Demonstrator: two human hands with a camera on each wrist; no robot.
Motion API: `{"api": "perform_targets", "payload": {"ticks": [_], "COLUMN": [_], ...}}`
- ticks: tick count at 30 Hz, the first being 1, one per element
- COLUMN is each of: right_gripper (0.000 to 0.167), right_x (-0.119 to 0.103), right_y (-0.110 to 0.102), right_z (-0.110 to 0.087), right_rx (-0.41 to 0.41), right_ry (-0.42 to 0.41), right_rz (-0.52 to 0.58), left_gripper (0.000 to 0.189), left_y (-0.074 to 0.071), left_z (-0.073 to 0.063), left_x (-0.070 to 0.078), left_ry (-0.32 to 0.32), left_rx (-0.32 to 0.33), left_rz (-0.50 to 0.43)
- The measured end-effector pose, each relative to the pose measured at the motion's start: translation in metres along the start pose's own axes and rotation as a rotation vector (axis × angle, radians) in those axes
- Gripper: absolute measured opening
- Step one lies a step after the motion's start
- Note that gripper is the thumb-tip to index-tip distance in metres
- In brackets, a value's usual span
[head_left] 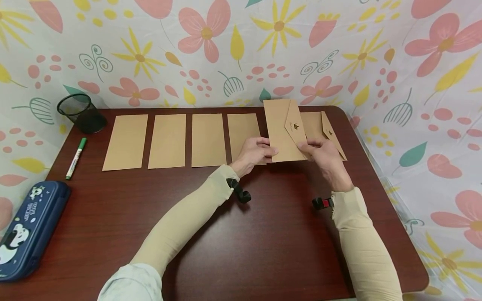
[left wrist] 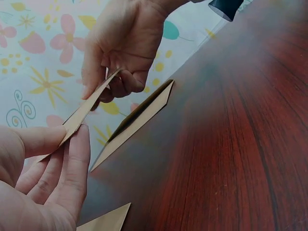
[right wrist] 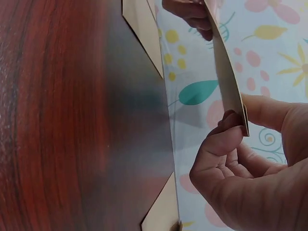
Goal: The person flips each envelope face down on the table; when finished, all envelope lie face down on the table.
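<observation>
A brown kraft envelope (head_left: 279, 136), its pointed flap and small dark crown mark facing up, is held above the back right of the table. My left hand (head_left: 253, 154) pinches its lower left edge between thumb and fingers. On the lower right corner, my right hand (head_left: 326, 158) has a similar pinch. Both wrist views show the envelope (left wrist: 79, 120) nearly edge-on and clear of the table. Behind my right hand lies another envelope (head_left: 313, 125), flap side up. Left of the held one, a plain-side-up envelope (head_left: 242, 125) is partly covered by my left hand.
Three more plain-side-up envelopes, the nearest to the held one (head_left: 208, 140) among them, lie in a row along the back edge. A black mesh pen cup (head_left: 89, 119), a green-capped marker (head_left: 76, 159) and a blue panda pencil case (head_left: 34, 228) stand or lie at the left.
</observation>
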State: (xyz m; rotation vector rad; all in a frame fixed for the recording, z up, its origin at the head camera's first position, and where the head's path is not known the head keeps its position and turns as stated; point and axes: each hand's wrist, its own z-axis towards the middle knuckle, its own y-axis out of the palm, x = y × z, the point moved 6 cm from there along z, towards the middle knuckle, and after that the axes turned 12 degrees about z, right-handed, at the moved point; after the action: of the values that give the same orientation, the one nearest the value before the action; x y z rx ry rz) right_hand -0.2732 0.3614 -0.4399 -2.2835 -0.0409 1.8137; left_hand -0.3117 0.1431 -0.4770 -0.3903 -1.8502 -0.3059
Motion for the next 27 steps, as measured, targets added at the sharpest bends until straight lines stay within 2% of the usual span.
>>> {"api": "perform_targets", "payload": {"ticks": [9, 13, 16, 19, 21, 23, 27], "right_gripper": [0.027, 0.023, 0.021, 0.02, 0.02, 0.022, 0.03], "right_x": [-0.012, -0.019, -0.023, -0.026, -0.027, -0.028, -0.033], "right_y": [-0.002, -0.003, -0.003, -0.003, -0.003, -0.001, 0.007], "right_z": [-0.009, -0.013, -0.015, -0.017, -0.019, -0.02, -0.024], "right_rx": [0.04, 0.057, 0.073, 0.102, 0.127, 0.146, 0.151], "right_ry": [-0.021, -0.042, -0.052, -0.054, -0.059, -0.071, -0.134], "right_rz": [0.033, 0.044, 0.069, 0.083, 0.059, 0.015, -0.03], "left_gripper": [0.039, 0.044, 0.04, 0.029, 0.022, 0.019, 0.021], "left_y": [0.002, 0.005, 0.005, 0.003, 0.004, 0.008, 0.02], "left_z": [-0.003, -0.004, -0.005, -0.009, -0.013, -0.017, -0.025], "left_x": [-0.001, -0.001, 0.0, 0.002, 0.007, 0.014, 0.031], "left_ry": [-0.023, -0.019, -0.017, -0.012, 0.015, 0.07, 0.193], "left_rx": [0.018, 0.035, 0.072, 0.152, 0.193, 0.203, 0.151], "left_rz": [0.01, 0.019, 0.033, 0.075, 0.108, 0.151, 0.211]}}
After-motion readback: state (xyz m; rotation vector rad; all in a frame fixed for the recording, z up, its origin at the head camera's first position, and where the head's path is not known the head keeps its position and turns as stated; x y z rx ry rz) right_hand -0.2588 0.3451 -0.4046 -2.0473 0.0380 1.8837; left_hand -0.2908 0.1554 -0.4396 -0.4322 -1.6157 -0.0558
